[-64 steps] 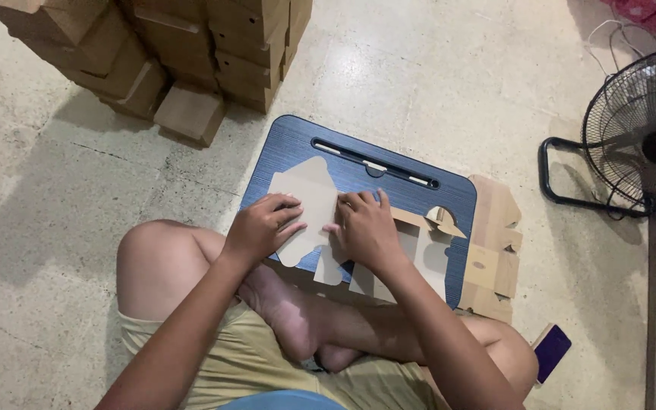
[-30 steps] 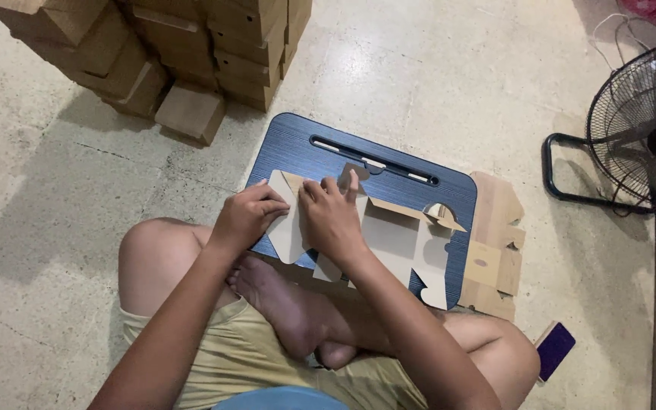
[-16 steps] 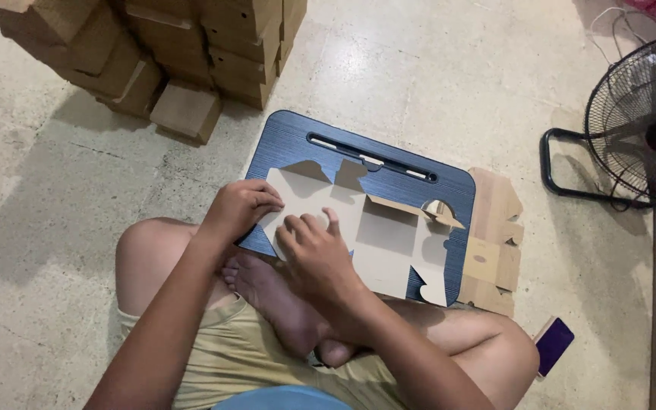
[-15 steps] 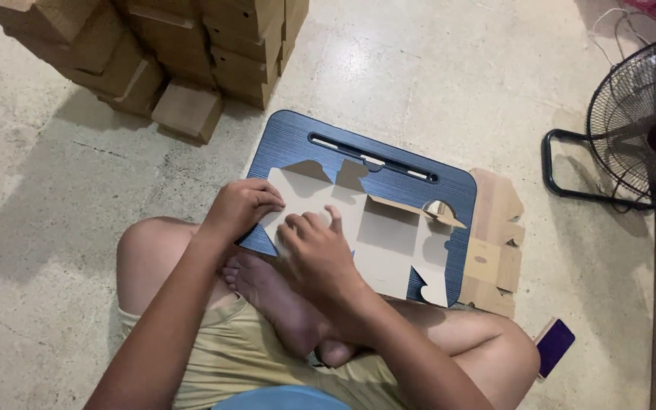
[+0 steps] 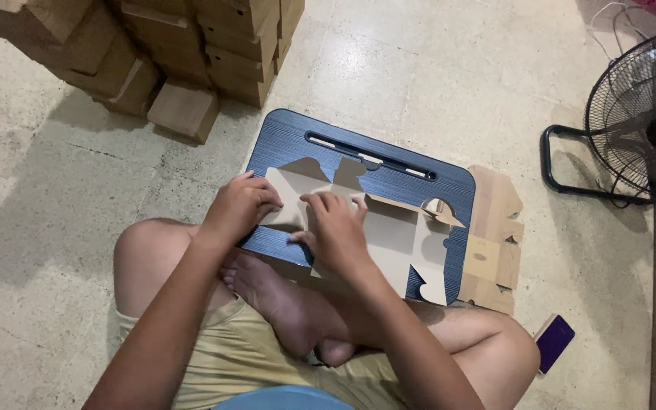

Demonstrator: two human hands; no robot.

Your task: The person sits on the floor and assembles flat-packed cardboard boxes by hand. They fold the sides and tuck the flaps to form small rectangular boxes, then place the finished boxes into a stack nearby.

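Tan cardboard cutout (image 5: 389, 235), dark-blue striped board (image 5: 298, 137)

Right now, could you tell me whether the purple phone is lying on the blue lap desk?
No, the purple phone lies on the floor beside the person's knee, well off the blue lap desk.

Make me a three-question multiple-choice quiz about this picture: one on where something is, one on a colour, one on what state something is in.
1. Where does the flat cardboard box blank lie?
A. on the lap desk
B. on the fan
C. on the stacked boxes

2. What colour is the lap desk?
A. red
B. dark blue
C. white

3. How is the box blank?
A. fully closed into a box
B. torn in pieces
C. mostly flat, being folded

Answers:
1. A, it rests on the board in front of the seated person.
2. B, its bare top shows dark blue.
3. C, the left hand and right hand press its left panels while the rest lies flat.
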